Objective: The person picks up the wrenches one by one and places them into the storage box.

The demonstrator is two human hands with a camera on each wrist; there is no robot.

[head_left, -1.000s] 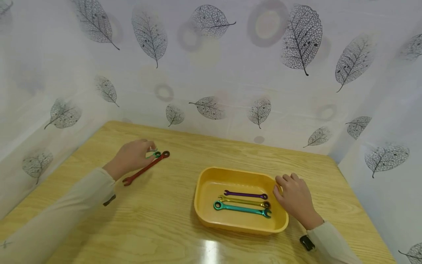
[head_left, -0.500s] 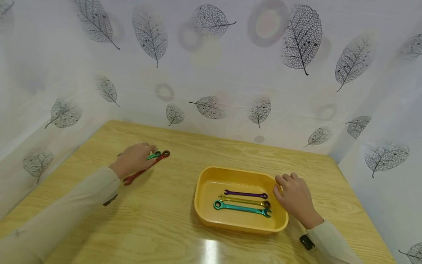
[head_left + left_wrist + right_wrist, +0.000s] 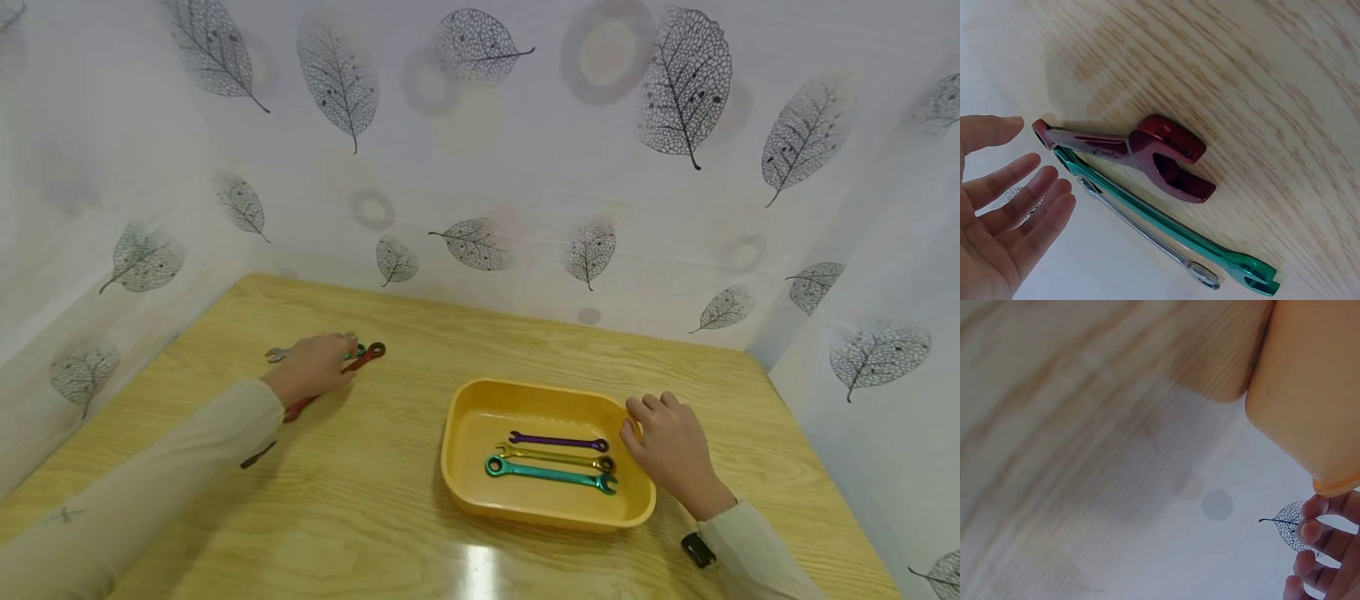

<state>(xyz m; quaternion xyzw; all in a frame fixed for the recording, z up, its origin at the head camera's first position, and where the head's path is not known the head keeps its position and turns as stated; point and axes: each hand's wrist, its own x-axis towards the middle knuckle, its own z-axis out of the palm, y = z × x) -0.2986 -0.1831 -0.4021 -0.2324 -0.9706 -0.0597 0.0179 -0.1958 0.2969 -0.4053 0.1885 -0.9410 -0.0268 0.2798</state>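
Note:
My left hand [image 3: 315,365] hovers over three combination wrenches at the table's left. In the left wrist view its thumb and fingers [image 3: 1047,225] are spread apart around nothing, close to the ring ends. The red wrench [image 3: 1094,142] lies at an angle to the green wrench [image 3: 1166,219], their ring ends together. Beside the green one is a thin silver wrench [image 3: 1141,226]; in the head view the hand partly covers all three. My right hand [image 3: 671,446] grips the right rim of a yellow plastic tray [image 3: 551,523], thumb towards the inside.
Inside the tray lie a purple wrench [image 3: 558,441], a gold wrench [image 3: 555,457] and a teal wrench [image 3: 547,475], roughly parallel. The wooden table [image 3: 360,500] meets a leaf-patterned covering [image 3: 517,167] at its back and sides.
My left hand has moved slightly right and towards me, lower over the red wrench. The green wrench has left its fingers, and the silver wrench's open end now shows. The right hand stays put.

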